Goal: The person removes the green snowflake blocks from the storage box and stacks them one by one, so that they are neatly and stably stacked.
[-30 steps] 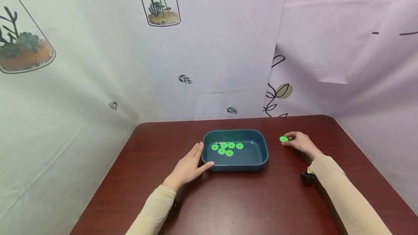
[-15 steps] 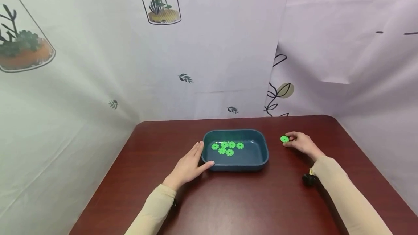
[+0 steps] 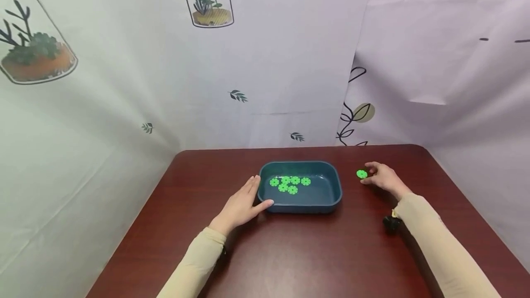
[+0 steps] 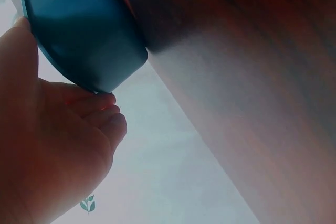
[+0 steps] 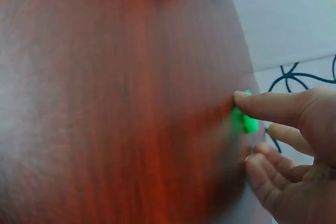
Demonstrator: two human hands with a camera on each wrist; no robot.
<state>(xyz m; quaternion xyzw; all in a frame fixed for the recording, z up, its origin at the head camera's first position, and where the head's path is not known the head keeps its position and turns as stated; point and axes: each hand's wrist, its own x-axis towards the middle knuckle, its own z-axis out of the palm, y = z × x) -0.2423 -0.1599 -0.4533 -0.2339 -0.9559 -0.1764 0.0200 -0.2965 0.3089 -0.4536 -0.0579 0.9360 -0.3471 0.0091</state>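
Observation:
A dark blue rectangular tray stands on the table, holding several bright green flower-shaped discs toward its left half. My left hand rests against the tray's left front corner, fingers along the left side and thumb at the front rim; the left wrist view shows fingertips at the tray's edge. Right of the tray, another green flower-shaped disc is on the table. My right hand is just to its right, thumb and fingers spread apart on either side of the disc, not visibly gripping it.
The reddish-brown wooden table has rounded far corners. A pale patterned curtain surrounds its back and sides. A small black object shows beneath the right wrist.
The fingers of my right hand have parted from the green disc, which stays at about the same spot. My left hand and the tray keep their places; the head view shifts slightly.

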